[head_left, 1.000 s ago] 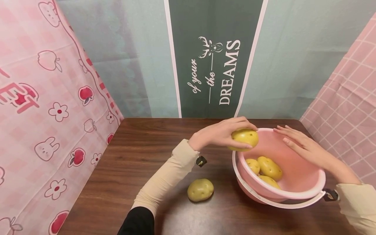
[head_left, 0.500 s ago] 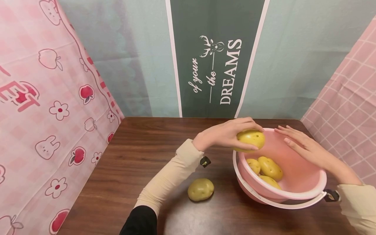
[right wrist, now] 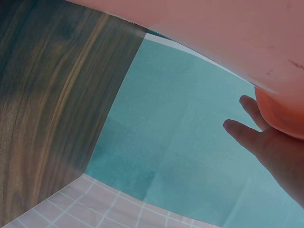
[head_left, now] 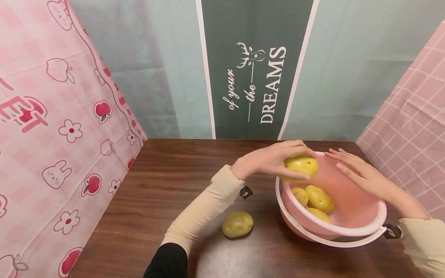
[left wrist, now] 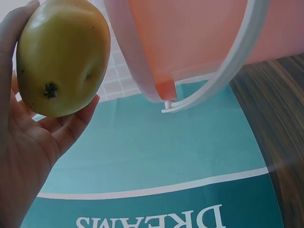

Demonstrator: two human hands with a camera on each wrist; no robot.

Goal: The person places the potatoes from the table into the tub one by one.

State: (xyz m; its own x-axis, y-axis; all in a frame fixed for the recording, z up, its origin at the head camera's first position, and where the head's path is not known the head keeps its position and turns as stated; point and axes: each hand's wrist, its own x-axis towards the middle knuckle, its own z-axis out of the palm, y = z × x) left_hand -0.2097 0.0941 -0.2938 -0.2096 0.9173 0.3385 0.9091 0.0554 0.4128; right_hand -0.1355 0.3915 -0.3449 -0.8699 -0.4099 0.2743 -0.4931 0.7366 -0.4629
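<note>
My left hand (head_left: 269,159) grips a yellow potato (head_left: 302,166) over the left part of the pink bucket's rim (head_left: 375,227). The left wrist view shows this potato (left wrist: 66,57) close up, with thumb and fingers around it and a dark spot on its skin. Inside the bucket, several potatoes (head_left: 320,199) lie at the left side of the bottom. My right hand (head_left: 365,175) rests on the bucket's right side, fingers extended along the rim. From the right wrist, that hand (right wrist: 280,152) appears against the bucket wall, partly hidden by it. Another potato (head_left: 238,224) lies on the table, left of the bucket.
The bucket's white handle (head_left: 342,243) hangs down around its front. Dark wood table (head_left: 156,193) lies beneath everything. A green cloth with lettering (head_left: 257,23) hangs behind, with pink patterned cloths on the left (head_left: 31,162) and right (head_left: 410,116).
My left hand has moved to the right with the potato, bringing it further over the bucket's opening. The right hand, the bucket and the table potato stay in place.
</note>
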